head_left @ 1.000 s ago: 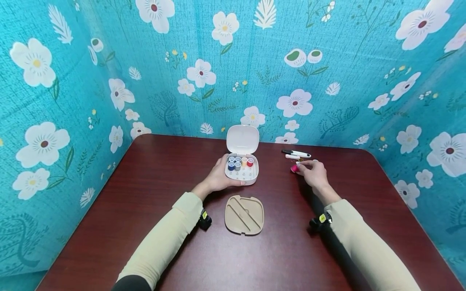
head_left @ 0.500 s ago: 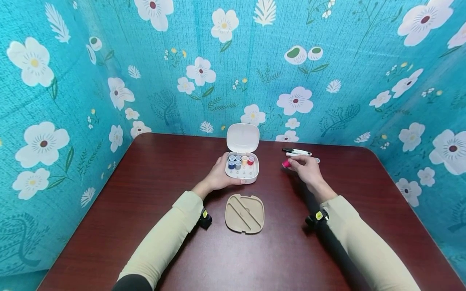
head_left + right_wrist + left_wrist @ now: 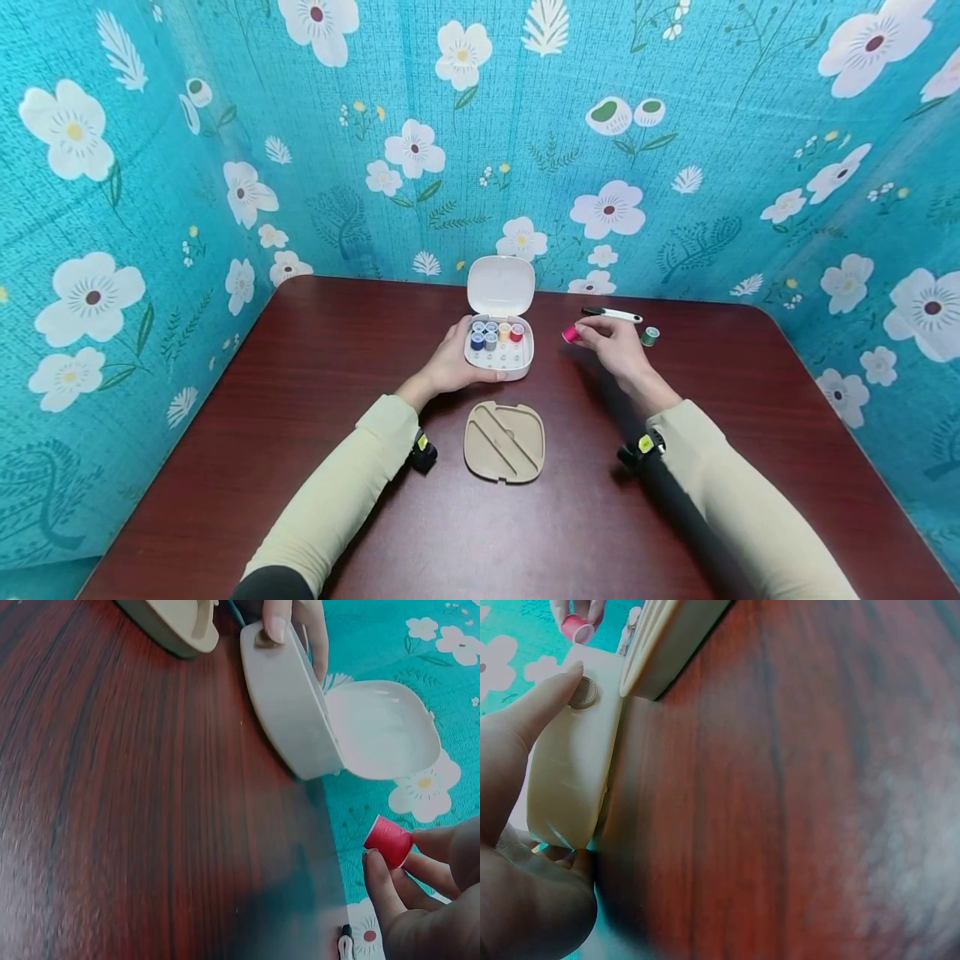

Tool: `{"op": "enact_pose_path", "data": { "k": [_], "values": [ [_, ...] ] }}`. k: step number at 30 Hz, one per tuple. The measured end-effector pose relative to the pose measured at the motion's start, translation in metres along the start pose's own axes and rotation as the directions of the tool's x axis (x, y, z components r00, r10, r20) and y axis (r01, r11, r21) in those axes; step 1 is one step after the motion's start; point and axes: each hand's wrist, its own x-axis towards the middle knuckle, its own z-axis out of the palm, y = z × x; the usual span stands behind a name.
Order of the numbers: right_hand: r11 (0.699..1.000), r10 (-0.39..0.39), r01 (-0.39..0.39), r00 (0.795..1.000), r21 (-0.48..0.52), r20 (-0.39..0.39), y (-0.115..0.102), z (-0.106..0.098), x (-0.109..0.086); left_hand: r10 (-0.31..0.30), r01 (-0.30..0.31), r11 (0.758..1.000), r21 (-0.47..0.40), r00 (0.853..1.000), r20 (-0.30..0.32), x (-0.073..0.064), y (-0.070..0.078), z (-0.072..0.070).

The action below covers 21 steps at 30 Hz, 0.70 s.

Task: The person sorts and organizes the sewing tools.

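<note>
A white sewing box point(image 3: 519, 371) stands on the table with its lid point(image 3: 501, 286) raised. Spools of thread in blue, grey, cream and red fill its back part; bare pegs show at the front. My left hand point(image 3: 448, 364) grips the box from the left side, its thumb lying along the front wall point(image 3: 566, 769) in the left wrist view. To the right of the box, my right hand point(image 3: 622, 348) pinches a pink spool of thread point(image 3: 390, 841) between thumb and fingers, above the table and apart from the box.
A beige tray point(image 3: 504, 442) with slots lies in front of the box. Behind my right hand is a black-and-white tool point(image 3: 613, 315), probably thread snips. A green spool point(image 3: 650, 336) stands right of that hand. Flowered blue cloth point(image 3: 375, 125) rises behind the table.
My right hand has moved left toward the box with the pink spool, lifting it from beside the tool and uncovering the green spool. My left hand and the box have stayed put.
</note>
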Motion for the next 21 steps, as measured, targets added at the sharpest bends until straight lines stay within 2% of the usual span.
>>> {"op": "enact_pose_path", "data": {
  "k": [9,21],
  "values": [
    [1.0,0.002,-0.002,1.0,-0.019,0.017,-0.008,0.017,0.005,-0.001,0.001,1.0,0.01,1.0,0.006,0.001,0.001,-0.001],
    [1.0,-0.02,0.019,0.998,0.012,0.067,-0.01,0.041,0.009,-0.001,0.001,1.0,0.015,1.0,0.009,0.001,0.0,-0.001]
  ]
}}
